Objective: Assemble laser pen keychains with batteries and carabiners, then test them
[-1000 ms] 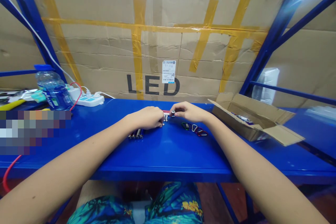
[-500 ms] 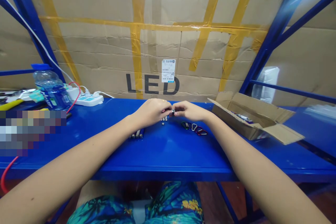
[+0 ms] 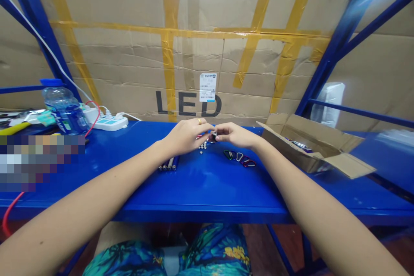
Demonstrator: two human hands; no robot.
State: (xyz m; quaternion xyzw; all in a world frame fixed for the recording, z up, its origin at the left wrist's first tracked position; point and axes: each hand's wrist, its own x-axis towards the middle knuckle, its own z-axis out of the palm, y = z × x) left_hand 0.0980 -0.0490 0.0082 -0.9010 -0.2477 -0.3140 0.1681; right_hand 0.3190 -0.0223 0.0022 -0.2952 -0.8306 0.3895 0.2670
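My left hand (image 3: 183, 137) is closed, its fingers pinched round a slim red piece (image 3: 199, 136) that mostly hides behind them. Against its fingertips, my right hand (image 3: 236, 135) pinches a small silver-and-black piece (image 3: 214, 135), too small to name. Just below the hands, several tiny shiny silver parts (image 3: 202, 146) lie on the blue table. Several slim metal tubes (image 3: 170, 164) lie side by side under my left wrist, partly hidden by it. Beside my right wrist is a row of coloured carabiners (image 3: 239, 157).
An open cardboard box (image 3: 310, 148) with small items stands at the right. To the left are a water bottle (image 3: 66, 110), a white power strip (image 3: 111, 122) and a red cable (image 3: 11, 213). A large taped cardboard sheet (image 3: 136, 69) closes off the back of the blue table (image 3: 207, 194).
Both hands stay together at the same spot. My left fingers have shifted slightly up and over, and the small piece in my right fingertips has turned to show more black.
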